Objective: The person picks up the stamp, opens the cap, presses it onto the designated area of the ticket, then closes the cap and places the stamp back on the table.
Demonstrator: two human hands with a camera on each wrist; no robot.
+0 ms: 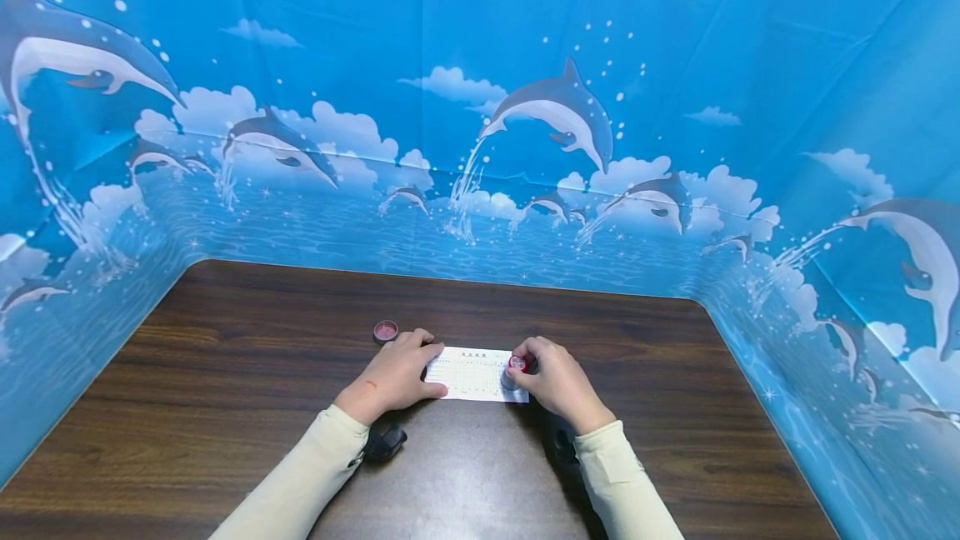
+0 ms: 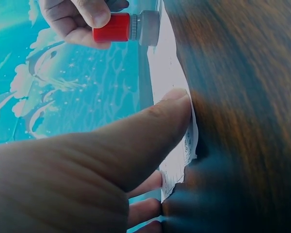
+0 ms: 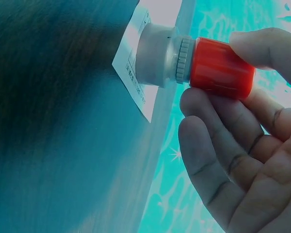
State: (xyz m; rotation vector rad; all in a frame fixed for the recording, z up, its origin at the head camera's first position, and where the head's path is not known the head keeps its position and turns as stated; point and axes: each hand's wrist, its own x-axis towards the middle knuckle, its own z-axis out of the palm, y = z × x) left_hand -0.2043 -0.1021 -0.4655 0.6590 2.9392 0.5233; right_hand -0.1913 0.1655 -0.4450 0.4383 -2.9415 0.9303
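A white printed slip of paper (image 1: 468,375) with a table of lines lies flat on the wooden table. My left hand (image 1: 399,375) rests on its left end, thumb along the near edge and fingers at the far edge, as the thumb (image 2: 157,121) shows pressing down. At the slip's right end my right hand (image 1: 561,383) pinches a round stamp by its red handle (image 3: 220,68) between thumb and fingers. The stamp stands upright, its wide greyish base (image 3: 153,56) against the printed side of the paper. What is under the base is hidden.
Beyond my left fingertips sits a small round container (image 1: 386,331) with red inside. Dark wood tabletop (image 1: 247,407) extends around the slip. A blue curtain with dolphins (image 1: 450,215) hangs along the table's back and sides. A black wrist device (image 1: 386,443) is under the left wrist.
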